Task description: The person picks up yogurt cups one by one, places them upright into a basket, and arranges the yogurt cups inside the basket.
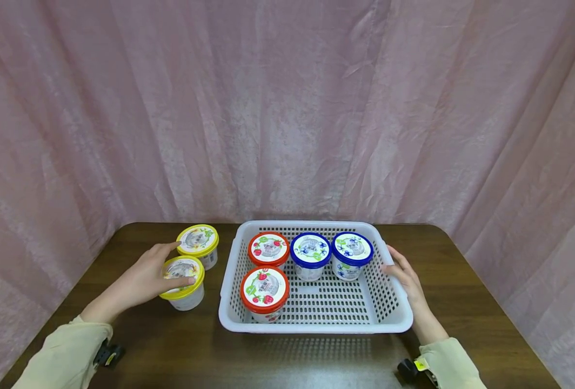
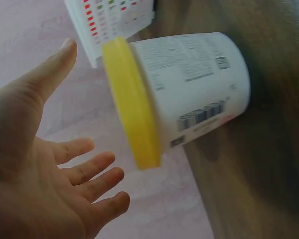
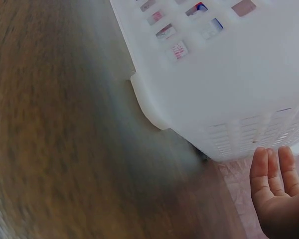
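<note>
My left hand (image 1: 144,275) hovers over the nearer yellow-lidded tub (image 1: 184,298), thumb and fingers spread on either side of its lid. In the left wrist view, the fingers are apart from a yellow-lidded tub (image 2: 199,84). Just behind stands a second yellow-lidded tub (image 1: 198,240). At the white plastic basket (image 1: 312,328), my right hand (image 1: 411,283) holds the right rim, thumb over the edge and fingers along the outer wall. Inside are two red-lidded tubs (image 1: 265,290) at the left and two blue-lidded tubs (image 1: 311,250) along the back.
A brown wooden table (image 1: 287,356) carries everything, and a pink curtain (image 1: 287,119) hangs behind it. The basket stands to the right of the yellow-lidded tubs. Its perforated floor (image 1: 326,305) shows at the front right.
</note>
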Action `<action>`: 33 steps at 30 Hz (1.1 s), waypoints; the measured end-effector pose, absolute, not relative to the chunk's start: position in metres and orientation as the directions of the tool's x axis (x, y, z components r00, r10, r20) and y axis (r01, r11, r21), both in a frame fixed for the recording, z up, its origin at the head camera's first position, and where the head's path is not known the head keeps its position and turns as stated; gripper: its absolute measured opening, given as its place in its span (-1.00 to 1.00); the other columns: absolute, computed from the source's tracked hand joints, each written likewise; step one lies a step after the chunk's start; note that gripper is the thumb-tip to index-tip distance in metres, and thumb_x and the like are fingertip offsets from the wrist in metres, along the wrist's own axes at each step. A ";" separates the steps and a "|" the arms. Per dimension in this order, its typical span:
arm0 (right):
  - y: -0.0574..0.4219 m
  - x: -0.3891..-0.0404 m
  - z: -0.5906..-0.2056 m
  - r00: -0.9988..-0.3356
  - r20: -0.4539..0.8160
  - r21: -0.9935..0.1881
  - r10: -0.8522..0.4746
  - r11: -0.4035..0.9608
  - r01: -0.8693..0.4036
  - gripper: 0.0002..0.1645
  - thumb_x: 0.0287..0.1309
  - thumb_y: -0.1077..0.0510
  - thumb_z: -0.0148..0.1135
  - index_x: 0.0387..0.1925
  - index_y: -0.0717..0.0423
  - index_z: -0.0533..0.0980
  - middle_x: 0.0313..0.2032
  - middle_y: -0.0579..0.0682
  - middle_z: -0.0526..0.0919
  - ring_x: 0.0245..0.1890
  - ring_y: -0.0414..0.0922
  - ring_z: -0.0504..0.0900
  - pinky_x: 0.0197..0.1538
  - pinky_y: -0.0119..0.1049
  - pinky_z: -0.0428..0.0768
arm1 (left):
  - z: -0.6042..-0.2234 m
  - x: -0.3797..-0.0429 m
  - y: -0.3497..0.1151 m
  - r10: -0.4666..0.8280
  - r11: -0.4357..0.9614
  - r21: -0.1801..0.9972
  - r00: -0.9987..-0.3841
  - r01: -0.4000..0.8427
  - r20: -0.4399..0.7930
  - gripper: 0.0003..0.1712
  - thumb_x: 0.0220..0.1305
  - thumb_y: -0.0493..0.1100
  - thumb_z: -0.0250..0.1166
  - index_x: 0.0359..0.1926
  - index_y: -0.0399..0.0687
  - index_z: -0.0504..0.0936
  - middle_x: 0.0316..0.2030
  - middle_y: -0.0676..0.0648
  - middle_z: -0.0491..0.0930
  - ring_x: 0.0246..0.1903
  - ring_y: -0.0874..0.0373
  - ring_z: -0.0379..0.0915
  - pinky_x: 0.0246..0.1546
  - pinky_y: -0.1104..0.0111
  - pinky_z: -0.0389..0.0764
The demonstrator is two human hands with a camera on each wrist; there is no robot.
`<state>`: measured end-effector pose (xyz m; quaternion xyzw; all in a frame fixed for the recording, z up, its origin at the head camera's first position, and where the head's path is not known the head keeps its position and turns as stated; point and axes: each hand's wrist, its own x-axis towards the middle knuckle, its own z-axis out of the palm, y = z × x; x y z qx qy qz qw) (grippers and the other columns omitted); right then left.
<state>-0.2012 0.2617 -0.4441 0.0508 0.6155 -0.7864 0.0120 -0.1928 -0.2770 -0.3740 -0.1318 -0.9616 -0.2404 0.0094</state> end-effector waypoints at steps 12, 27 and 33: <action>0.261 -0.200 -0.446 -0.993 -0.104 -0.971 0.058 -0.224 0.089 -0.29 0.40 0.25 0.04 0.51 -0.02 0.12 0.00 -0.24 0.59 -0.04 -0.22 0.62 0.01 -0.30 0.62 | -0.391 -0.191 -0.283 0.260 0.838 0.477 -0.962 0.266 0.080 0.28 0.00 0.29 0.55 0.39 -0.56 0.18 0.22 -0.54 0.31 0.21 -0.46 0.27 0.11 -0.30 0.38; 0.261 -0.204 -0.446 -0.995 -0.081 -0.970 0.052 -0.236 0.067 -0.25 0.39 0.29 0.00 0.54 0.05 0.07 0.02 -0.29 0.56 -0.02 -0.25 0.59 0.03 -0.33 0.61 | -0.401 -0.187 -0.284 0.283 0.791 0.545 -0.956 0.277 0.076 0.29 -0.02 0.19 0.60 0.42 -0.56 0.13 0.17 -0.47 0.37 0.17 -0.35 0.32 0.06 -0.23 0.44; 0.260 -0.204 -0.447 -0.995 -0.078 -0.971 0.055 -0.230 0.064 -0.25 0.38 0.30 0.00 0.54 0.07 0.06 0.03 -0.29 0.54 -0.02 -0.25 0.58 0.02 -0.34 0.61 | -0.408 -0.184 -0.285 0.243 0.806 0.553 -0.970 0.209 0.013 0.40 0.04 0.20 0.56 0.45 -0.65 -0.07 0.28 -0.60 0.17 0.21 -0.45 0.25 0.09 -0.29 0.40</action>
